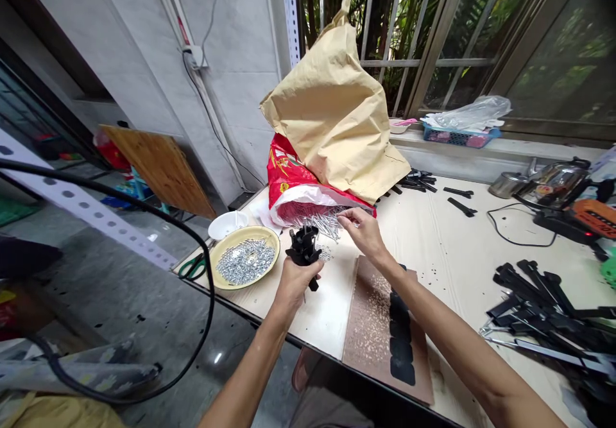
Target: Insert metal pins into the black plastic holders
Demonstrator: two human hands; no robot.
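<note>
My left hand [294,280] is wrapped around a bundle of black plastic parts [304,243], held upright above the table's near edge. Thin metal pieces show among their tops. To the right, my right hand [363,230] has its thumb and fingers pinched together at the mouth of a red sack [283,168]; whatever is between the fingertips is too small to tell. Long thin metal screws or nails [327,224] spill from the sack onto the table. A yellow dish [273,265] of small silvery metal pieces [245,261] stands left of my left hand.
Brown paper [337,107] covers the sack. Scissors [192,267] and a white bowl [226,224] lie near the dish. A brown board [368,325] bears black pads [401,344]. Black parts [534,299] are piled at right, near an orange-and-black power tool [594,216]. A black cable [209,312] loops at left.
</note>
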